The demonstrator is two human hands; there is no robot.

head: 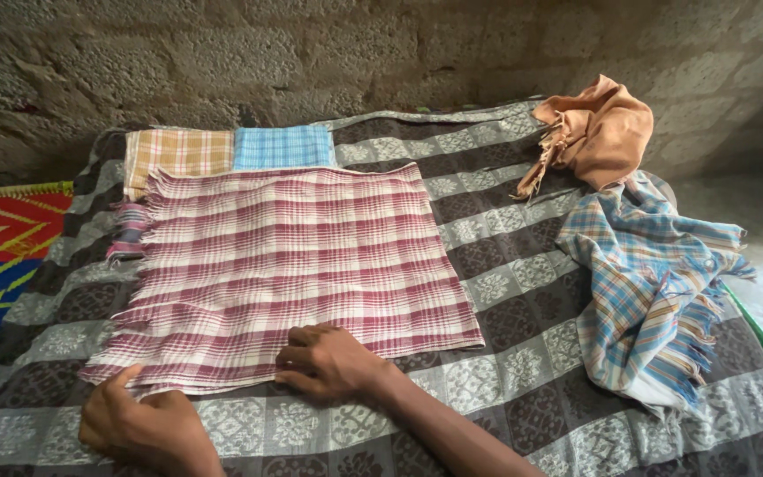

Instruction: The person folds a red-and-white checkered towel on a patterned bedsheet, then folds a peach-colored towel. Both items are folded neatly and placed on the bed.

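Left hand (147, 424): it lies at the near left corner of the red and white checked cloth (293, 265). The fingers are loosely bent on the hem and grip nothing.
Right hand (333, 360): it rests on the near edge of the same cloth. The fingers are curled and press down, not closed around anything.
Red and white checked cloth: it lies flat and folded in the middle of the grey patterned blanket (505, 371).
Right side: a crumpled blue checked cloth (655, 291).
Far side: a folded tan checked cloth (178, 155) touching a folded light blue cloth (283, 147), and a bunched orange cloth (598, 132).
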